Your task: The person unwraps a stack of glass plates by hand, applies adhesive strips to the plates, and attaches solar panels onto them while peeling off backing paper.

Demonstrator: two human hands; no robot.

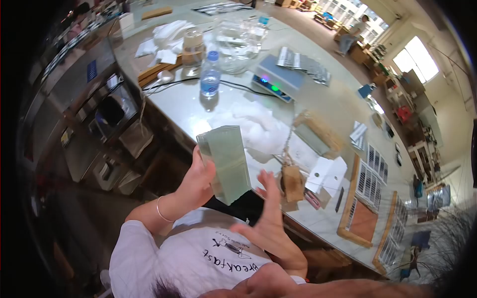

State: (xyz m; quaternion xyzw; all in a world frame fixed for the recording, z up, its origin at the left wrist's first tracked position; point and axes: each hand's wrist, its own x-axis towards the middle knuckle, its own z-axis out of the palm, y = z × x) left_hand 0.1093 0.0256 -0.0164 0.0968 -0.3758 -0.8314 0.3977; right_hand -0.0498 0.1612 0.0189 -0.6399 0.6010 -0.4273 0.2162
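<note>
In the head view, a pale green stack (231, 164) sits in the left grip (199, 176), which clasps it by its left side, above the near edge of the surface (176, 107). The right grip (268, 213) is released, fingers spread, just beside the stack. The stack is blocky, glassy and semi-translucent, tilted, and hides part of the left fingers. Beyond it lie crumpled white material (261, 129), a water bottle (210, 79) and a lit blue-grey box (279, 77).
</note>
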